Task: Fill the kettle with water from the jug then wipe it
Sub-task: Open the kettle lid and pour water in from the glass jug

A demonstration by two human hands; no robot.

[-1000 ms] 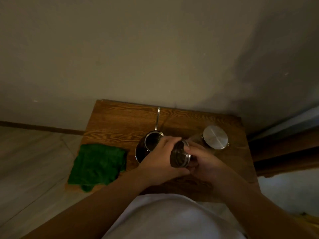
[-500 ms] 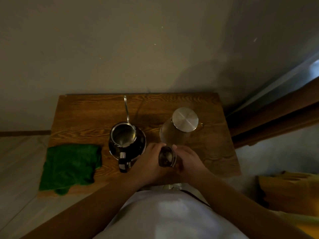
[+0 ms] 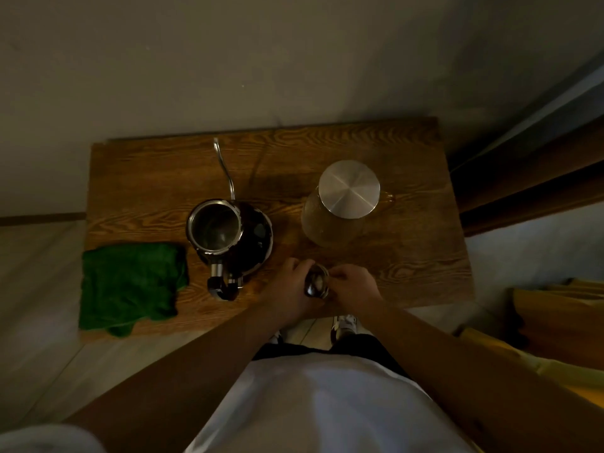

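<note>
The kettle [image 3: 228,237] stands lidless on the wooden table [image 3: 147,178], just beyond and left of the hands. The left hand [image 3: 289,289] and right hand [image 3: 354,287] meet, fingers curled around a small round lid [image 3: 316,285] held between them. The jug [image 3: 340,204] sits beyond the right hand; a green cloth [image 3: 130,282] lies far left.

The open kettle [image 3: 225,235] stands uncovered on the wooden table [image 3: 408,263], its thin spout pointing toward the wall and its handle toward the person. Left of the kettle lies a folded green cloth [image 3: 130,286]; right of it stands the glass jug [image 3: 340,207] with its metal cap on. Just nearer than the kettle, to its right, the left hand [image 3: 291,289] and right hand [image 3: 351,286] together grip the kettle lid [image 3: 316,285].
</note>
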